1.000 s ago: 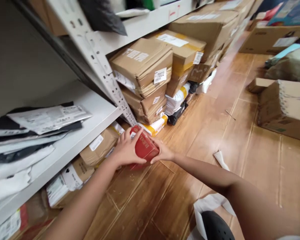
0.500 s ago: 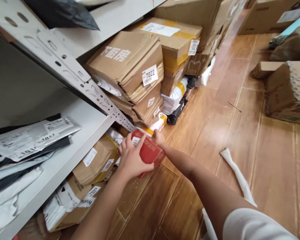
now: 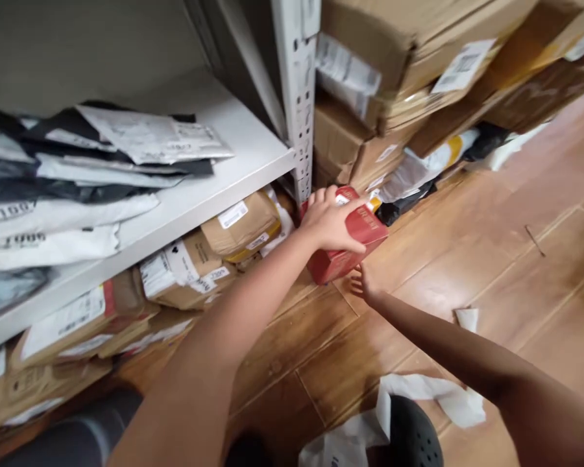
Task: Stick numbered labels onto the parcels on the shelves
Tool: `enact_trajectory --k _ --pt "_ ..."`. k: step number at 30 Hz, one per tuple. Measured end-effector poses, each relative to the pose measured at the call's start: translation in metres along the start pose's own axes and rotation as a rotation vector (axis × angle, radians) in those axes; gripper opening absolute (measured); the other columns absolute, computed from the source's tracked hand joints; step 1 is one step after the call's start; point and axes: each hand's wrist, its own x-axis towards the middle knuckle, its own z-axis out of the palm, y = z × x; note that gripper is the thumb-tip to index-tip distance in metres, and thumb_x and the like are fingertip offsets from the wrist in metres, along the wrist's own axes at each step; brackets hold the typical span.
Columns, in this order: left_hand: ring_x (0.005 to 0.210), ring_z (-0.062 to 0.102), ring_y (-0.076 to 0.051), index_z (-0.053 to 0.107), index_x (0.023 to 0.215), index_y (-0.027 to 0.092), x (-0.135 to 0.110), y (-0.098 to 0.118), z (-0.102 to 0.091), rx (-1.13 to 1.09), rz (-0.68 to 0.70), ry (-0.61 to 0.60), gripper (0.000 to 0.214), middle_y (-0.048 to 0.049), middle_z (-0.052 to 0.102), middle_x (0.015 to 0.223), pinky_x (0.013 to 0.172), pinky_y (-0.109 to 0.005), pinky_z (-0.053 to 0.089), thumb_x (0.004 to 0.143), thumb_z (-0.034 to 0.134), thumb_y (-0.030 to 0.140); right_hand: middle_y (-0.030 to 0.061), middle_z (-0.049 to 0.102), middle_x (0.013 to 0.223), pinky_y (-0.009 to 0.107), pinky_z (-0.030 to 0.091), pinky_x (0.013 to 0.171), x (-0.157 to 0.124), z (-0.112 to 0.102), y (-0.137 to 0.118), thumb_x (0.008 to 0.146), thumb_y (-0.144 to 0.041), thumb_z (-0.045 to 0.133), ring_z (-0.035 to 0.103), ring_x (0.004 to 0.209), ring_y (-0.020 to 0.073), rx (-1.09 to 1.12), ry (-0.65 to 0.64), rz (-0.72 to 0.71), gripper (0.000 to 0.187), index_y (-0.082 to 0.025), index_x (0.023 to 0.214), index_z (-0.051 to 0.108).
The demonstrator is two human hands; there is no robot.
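A small red box (image 3: pixel 367 227) with a white label on its top is gripped by my left hand (image 3: pixel 331 220), whose fingers and thumb reach across it. The box is at the foot of the white metal shelf post (image 3: pixel 302 117), low over the wooden floor. Just below the box's near right corner is my right hand (image 3: pixel 365 284), fingers stretched out and apart, holding nothing. I cannot tell whether its fingertips touch the box. Stacked cardboard boxes (image 3: pixel 340 136) stand right behind the red box.
Left of the post, a white shelf (image 3: pixel 253 159) carries plastic mailing bags (image 3: pixel 141 139). Under it, cardboard parcels (image 3: pixel 243 227) sit close to the floor. White paper strips (image 3: pixel 418 386) lie on the floor around a dark shoe (image 3: pixel 413 434). A bag with yellow tape (image 3: pixel 448 155) rests beside the stack.
My view has swung left, bringing in more of the shelf. My right hand has come away from the box's far side to below its near corner, fingers opened. My left hand still holds the box.
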Motion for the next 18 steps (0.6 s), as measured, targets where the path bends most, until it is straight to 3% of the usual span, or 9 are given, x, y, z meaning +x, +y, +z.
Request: enact_trajectory --k 3,6,8,11,15,18 --pt "0.130 0.025 -0.040 0.035 0.144 0.036 0.001 -0.017 -0.006 -0.003 0.041 -0.077 0.107 -0.0077 0.027 0.147 0.108 -0.050 0.016 0.049 0.078 0.060 0.0139 0.059 0.113 0.050 0.054 0.076 -0.017 0.025 0.014 0.076 -0.083 0.031 0.063 0.092 0.0274 0.239 -0.216 0.097 0.075 -0.031 0.128 0.044" --pt "0.131 0.023 -0.040 0.034 0.144 0.038 -0.012 -0.026 -0.012 0.025 0.098 -0.130 0.108 -0.0060 0.025 0.149 0.109 -0.051 0.015 0.047 0.079 0.058 0.0130 0.060 0.120 0.052 0.055 0.078 -0.021 0.059 0.006 0.074 -0.087 0.025 0.061 0.103 0.0306 0.490 -0.431 0.042 0.081 -0.027 0.122 0.051" --pt "0.132 0.021 -0.041 0.034 0.144 0.038 -0.023 -0.025 -0.012 0.052 0.101 -0.112 0.110 -0.0060 0.023 0.150 0.109 -0.051 0.015 0.046 0.079 0.058 0.0125 0.060 0.121 0.053 0.056 0.075 -0.017 0.071 -0.003 0.073 -0.088 0.020 0.061 0.104 0.0319 0.519 -0.418 0.018 0.086 -0.025 0.119 0.054" --pt "0.132 0.021 -0.041 0.034 0.145 0.036 -0.030 -0.021 -0.007 0.075 0.048 -0.013 0.111 -0.0078 0.022 0.150 0.109 -0.051 0.015 0.046 0.079 0.062 0.0143 0.061 0.119 0.053 0.057 0.070 -0.002 0.066 -0.016 0.074 -0.088 0.018 0.062 0.101 0.0317 0.469 -0.384 0.044 0.087 -0.022 0.118 0.054" --pt "0.129 0.025 -0.042 0.036 0.143 0.035 -0.011 -0.024 0.002 0.075 -0.069 0.077 0.106 -0.0097 0.025 0.147 0.107 -0.051 0.017 0.050 0.075 0.067 0.0144 0.062 0.117 0.054 0.057 0.065 0.023 0.048 -0.038 0.075 -0.087 0.015 0.064 0.098 0.0316 0.366 -0.403 0.104 0.088 -0.022 0.119 0.054" --pt "0.127 0.030 -0.040 0.038 0.141 0.035 0.008 -0.031 0.003 0.071 -0.103 0.097 0.101 -0.0107 0.030 0.143 0.105 -0.051 0.020 0.053 0.074 0.067 0.0147 0.064 0.113 0.055 0.057 0.064 0.032 0.045 -0.057 0.076 -0.085 0.001 0.064 0.096 0.0322 0.226 -0.366 0.091 0.094 -0.020 0.120 0.053"
